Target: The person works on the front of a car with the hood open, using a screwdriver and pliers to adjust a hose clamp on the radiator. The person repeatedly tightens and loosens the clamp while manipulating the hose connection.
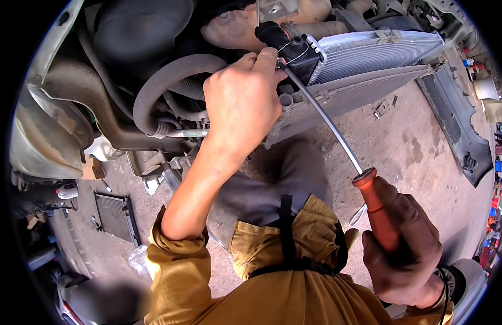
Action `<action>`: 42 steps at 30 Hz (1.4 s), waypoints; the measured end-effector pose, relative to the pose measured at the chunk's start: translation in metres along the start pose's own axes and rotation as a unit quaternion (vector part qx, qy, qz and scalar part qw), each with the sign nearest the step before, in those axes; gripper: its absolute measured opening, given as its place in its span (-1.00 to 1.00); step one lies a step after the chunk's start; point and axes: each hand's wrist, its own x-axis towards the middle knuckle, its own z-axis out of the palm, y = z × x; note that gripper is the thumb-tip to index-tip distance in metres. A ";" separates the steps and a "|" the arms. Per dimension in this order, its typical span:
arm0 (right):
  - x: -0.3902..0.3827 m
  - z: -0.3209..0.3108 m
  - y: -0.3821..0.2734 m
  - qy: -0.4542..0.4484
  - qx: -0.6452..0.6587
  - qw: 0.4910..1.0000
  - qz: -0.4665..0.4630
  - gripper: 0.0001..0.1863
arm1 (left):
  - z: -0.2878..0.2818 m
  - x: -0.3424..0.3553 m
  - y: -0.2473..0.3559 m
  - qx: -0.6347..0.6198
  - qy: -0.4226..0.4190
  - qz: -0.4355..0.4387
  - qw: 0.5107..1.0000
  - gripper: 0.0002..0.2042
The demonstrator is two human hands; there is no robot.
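Observation:
My right hand (405, 249) is wrapped round the orange-red handle of a long screwdriver (326, 122). Its steel shaft slants up and left to a small metal piece beside my left fingertips. My left hand (243, 100) is closed, fingers bent and pressed together at the near side of a black plastic radiator tank (305, 60); what they pinch is hidden behind them. A black hose end (271, 35) and a thin wire loop sit just above. The silver radiator (370, 54) runs off to the right, with a dusty grey finned panel (359, 97) in front of it.
A thick curved hose (153, 89) and a headlamp (47, 135) lie left of my arm. On the ground are another radiator (115, 216), a black grille panel (457, 124), small metal brackets (381, 110) and clear plastic wrap (138, 259). A vehicle (470, 284) stands behind at right.

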 end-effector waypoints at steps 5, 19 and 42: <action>-0.006 0.005 0.005 -0.002 0.083 0.996 0.026 -0.27 | 0.000 -0.004 -0.003 0.003 0.017 0.013 1.000 -0.73; -0.011 0.012 0.009 0.033 0.346 0.918 0.189 -0.26 | 0.000 -0.004 -0.002 -0.003 0.001 0.001 1.000 -0.70; 0.001 -0.010 -0.008 0.000 -0.311 0.942 -0.126 -0.31 | 0.004 -0.004 -0.005 -0.019 0.038 0.017 0.999 -0.73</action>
